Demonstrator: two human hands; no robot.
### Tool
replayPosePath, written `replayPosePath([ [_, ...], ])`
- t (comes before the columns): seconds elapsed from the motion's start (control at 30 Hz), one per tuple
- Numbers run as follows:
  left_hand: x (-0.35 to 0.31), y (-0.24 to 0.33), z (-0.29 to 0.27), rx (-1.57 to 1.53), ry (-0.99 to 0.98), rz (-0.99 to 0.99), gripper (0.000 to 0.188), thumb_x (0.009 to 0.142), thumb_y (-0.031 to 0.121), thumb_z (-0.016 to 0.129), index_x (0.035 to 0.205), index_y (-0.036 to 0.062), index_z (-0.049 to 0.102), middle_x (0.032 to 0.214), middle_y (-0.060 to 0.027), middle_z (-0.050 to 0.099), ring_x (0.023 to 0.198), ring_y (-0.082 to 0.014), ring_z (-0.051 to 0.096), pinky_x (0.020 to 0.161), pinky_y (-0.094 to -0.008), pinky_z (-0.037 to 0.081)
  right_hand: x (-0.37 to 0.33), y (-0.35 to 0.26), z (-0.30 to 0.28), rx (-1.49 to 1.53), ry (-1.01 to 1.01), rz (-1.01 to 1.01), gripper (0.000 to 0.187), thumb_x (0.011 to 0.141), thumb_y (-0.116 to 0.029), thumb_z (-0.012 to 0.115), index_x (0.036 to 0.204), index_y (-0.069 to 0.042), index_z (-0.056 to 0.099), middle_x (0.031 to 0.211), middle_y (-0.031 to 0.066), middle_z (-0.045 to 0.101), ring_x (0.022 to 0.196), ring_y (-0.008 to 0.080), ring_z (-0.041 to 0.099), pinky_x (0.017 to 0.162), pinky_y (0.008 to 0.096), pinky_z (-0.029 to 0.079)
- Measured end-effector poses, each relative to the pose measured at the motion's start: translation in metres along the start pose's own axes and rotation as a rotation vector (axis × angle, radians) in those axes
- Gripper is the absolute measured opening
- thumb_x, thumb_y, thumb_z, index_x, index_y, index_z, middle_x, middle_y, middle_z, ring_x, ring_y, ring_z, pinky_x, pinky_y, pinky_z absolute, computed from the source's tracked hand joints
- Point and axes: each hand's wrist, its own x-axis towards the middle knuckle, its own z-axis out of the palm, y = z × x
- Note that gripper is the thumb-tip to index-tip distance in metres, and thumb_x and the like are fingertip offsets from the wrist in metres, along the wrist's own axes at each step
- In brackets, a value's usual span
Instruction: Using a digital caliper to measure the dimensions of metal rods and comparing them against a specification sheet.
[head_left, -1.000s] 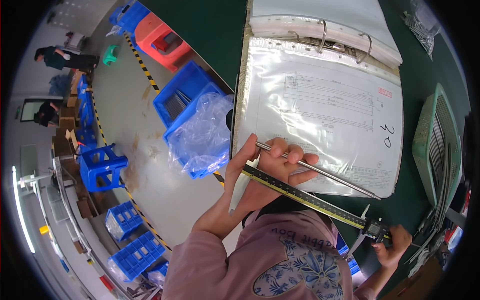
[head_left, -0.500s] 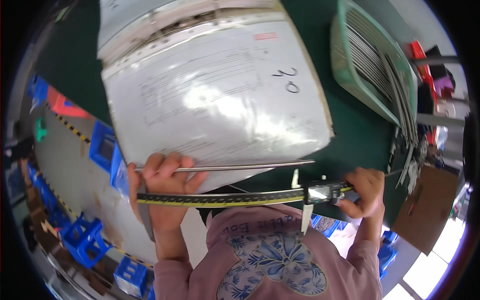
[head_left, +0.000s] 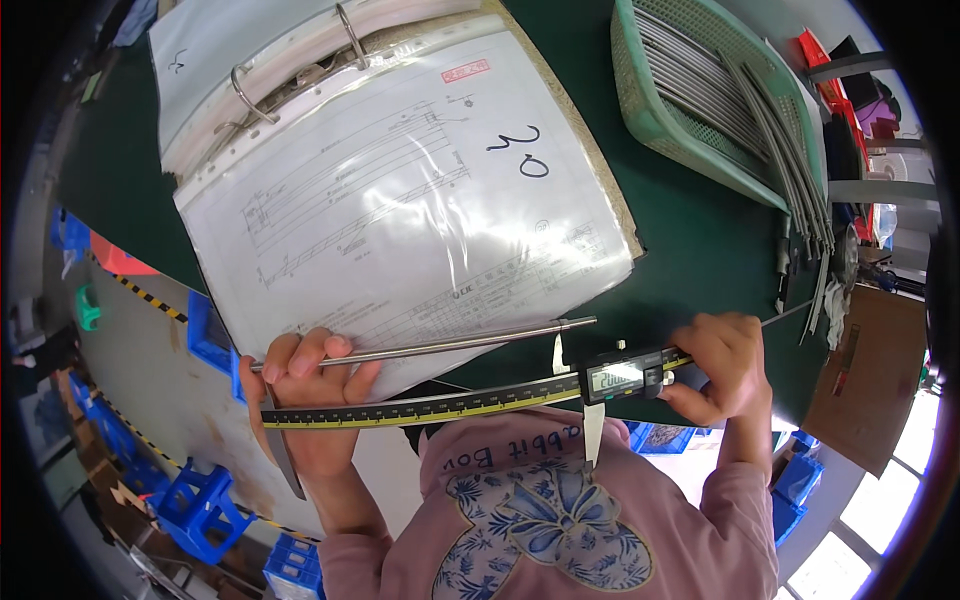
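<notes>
A long digital caliper (head_left: 430, 405) lies level across both my hands, its black scale edged in yellow. My left hand (head_left: 315, 385) is closed around the caliper's left end and a thin metal rod (head_left: 450, 343), which runs above the scale and nearly parallel to it. The rod's right end reaches slightly past the slider's upper jaw (head_left: 558, 355), whose tip appears to meet the rod. My right hand (head_left: 725, 365) grips the beam just right of the slider's display (head_left: 615, 379), thumb beside the slider. Behind the rod lies an open ring binder (head_left: 400, 190) with a drawing in a clear sleeve.
At the far right of the green table (head_left: 690, 235) stands a pale green plastic basket (head_left: 632, 75) of metal rods (head_left: 700, 95), some hanging over its rim. A cardboard sheet (head_left: 870, 375) is at the right edge. Blue stools (head_left: 200, 510) stand on the floor at left.
The whole view has shifted, with the binder and basket now farther left. Rod and caliper now slope up more to the right, and the upper jaw appears nearer the rod. Both hands keep their grip.
</notes>
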Motion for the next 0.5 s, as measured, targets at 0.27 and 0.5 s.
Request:
replayPosePath([
  [0.27, -0.0025, 0.0008, -0.0014, 0.001, 0.0, 0.0, 0.029, 0.096, 0.033, 0.034, 0.086, 0.008, 0.043, 0.096, -0.0124, 0.041, 0.119, -0.0385, 0.035, 0.105, -0.0625, 0.021, -0.0012, -0.0031, 0.0003, 0.035, -0.009, 0.013, 0.037, 0.063, -0.034, 0.069, 0.079, -0.002, 0.059, 0.059, 0.0071, 0.048, 0.045, 0.0254, 0.049, 0.041, 0.0352, 0.035],
  [0.5, -0.0022, 0.0036, 0.0015, 0.025, 0.008, 0.003, 0.027, 0.097, 0.032, 0.034, 0.086, 0.0084, 0.042, 0.095, -0.0117, 0.04, 0.119, -0.038, 0.034, 0.104, -0.0649, 0.021, 0.0013, -0.0012, 0.0006, 0.068, -0.006, 0.007, 0.036, 0.063, -0.031, 0.07, 0.08, -0.002, 0.058, 0.058, 0.0066, 0.045, 0.044, 0.0248, 0.048, 0.04, 0.0352, 0.035],
])
